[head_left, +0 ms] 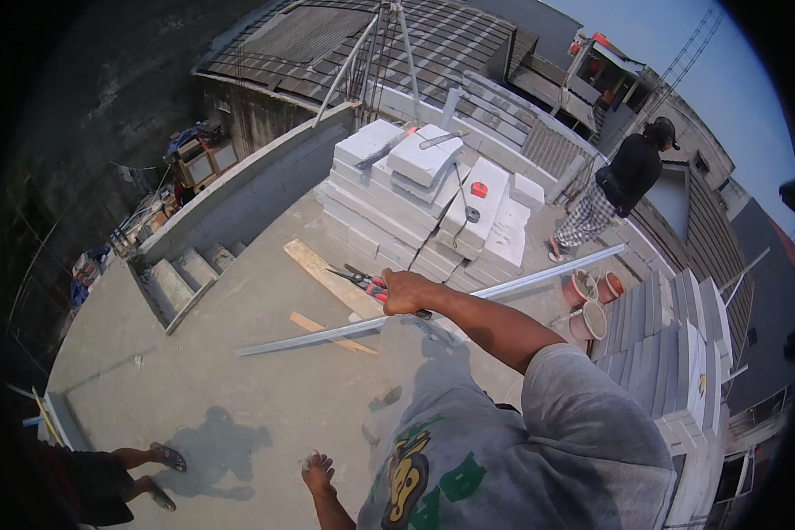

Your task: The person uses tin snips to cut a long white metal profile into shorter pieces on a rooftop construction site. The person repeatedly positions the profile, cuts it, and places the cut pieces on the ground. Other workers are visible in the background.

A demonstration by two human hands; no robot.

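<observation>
My right arm reaches forward, and my right hand is closed round the red-and-black handles of a pair of tin snips. Their dark jaws point left, above a wooden board on the concrete floor. Below the hand, a long silvery metal channel runs across the floor, passing partly out of sight behind my arm. My left hand hangs low beside my body, its fingers loosely bent and apart with nothing in them. Near the channel lies a narrow wooden strip.
Stacked white blocks stand ahead, carrying hand tools and a red tape measure. Buckets and more blocks are at right. Stairs drop at left. One person stands far right, another near left.
</observation>
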